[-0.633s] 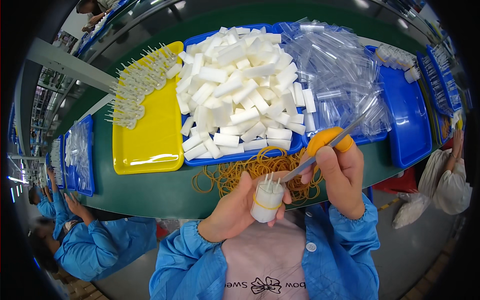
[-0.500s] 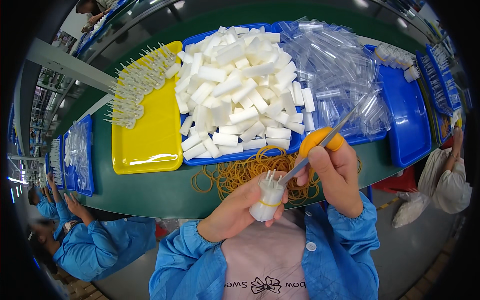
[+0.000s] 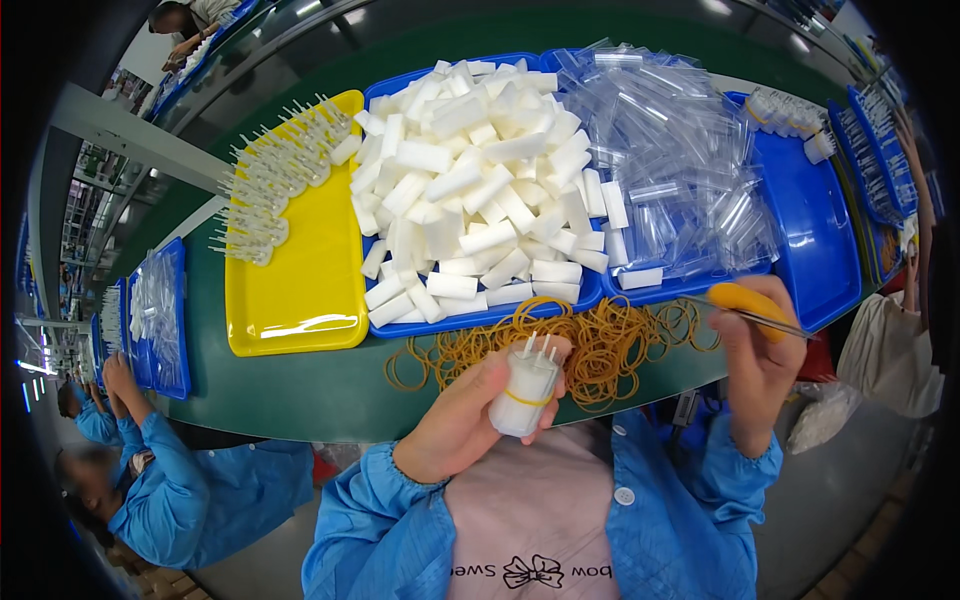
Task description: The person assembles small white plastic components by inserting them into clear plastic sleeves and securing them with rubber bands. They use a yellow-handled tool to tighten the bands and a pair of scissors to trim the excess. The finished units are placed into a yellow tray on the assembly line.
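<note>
My left hand (image 3: 465, 400) is closed around a small white pronged cylinder (image 3: 527, 385), held tilted above the table's front edge. Clear film seems to wrap it, and a yellow rubber band (image 3: 527, 398) circles its middle. Thin white prongs stick up from its top. Off to the right, my right hand (image 3: 760, 365) grips a slim metal tool with an orange grip (image 3: 745, 303). The tool lies nearly level, apart from the cylinder; its exact kind is unclear. Just beyond my left hand, loose yellow-brown rubber bands (image 3: 600, 355) lie in a heap.
A yellow tray (image 3: 300, 310) holds white pronged pieces (image 3: 265, 190). Blue trays carry white foam blocks (image 3: 480, 190) and clear plastic sleeves (image 3: 670, 150). Another blue tray (image 3: 815, 250) at right holds several finished-looking cylinders (image 3: 785, 110). A co-worker in blue (image 3: 180, 490) sits at left.
My right hand has swung right with the metal tool, away from the cylinder, and the tool has turned. My left hand still holds the cylinder, shifted slightly left.
</note>
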### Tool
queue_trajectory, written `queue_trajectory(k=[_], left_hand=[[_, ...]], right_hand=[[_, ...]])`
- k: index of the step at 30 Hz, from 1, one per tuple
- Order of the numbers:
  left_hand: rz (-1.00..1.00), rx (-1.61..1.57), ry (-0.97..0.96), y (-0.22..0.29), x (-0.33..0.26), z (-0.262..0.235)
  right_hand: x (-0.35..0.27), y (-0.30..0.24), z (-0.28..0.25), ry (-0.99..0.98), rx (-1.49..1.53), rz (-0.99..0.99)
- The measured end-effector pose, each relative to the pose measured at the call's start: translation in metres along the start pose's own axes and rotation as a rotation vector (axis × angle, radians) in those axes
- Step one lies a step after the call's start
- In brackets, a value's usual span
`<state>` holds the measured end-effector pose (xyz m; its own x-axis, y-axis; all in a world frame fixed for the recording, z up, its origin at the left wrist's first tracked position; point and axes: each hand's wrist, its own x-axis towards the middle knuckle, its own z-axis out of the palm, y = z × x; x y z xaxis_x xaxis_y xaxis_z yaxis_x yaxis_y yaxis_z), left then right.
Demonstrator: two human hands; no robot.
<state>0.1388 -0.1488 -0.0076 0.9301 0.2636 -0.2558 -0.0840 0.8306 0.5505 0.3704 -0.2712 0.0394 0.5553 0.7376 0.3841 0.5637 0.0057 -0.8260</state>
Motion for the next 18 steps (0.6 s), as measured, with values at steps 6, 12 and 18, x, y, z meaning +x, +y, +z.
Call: queue_trajectory(k=[6,12,18], left_hand=[[0.006,-0.132,0.036,0.0,0.001,-0.001],[-0.039,-0.174,0.011,0.005,0.005,0.014],[-0.185,-0.277,-0.001,0.002,0.009,0.029]], right_hand=[[-0.03,0.067,-0.048,0.151,-0.747,-0.044],[-0.04,0.085,-0.042,0.207,-0.709,0.002],[-0.027,-0.003,-0.015,-0.284,0.106,-0.034]])
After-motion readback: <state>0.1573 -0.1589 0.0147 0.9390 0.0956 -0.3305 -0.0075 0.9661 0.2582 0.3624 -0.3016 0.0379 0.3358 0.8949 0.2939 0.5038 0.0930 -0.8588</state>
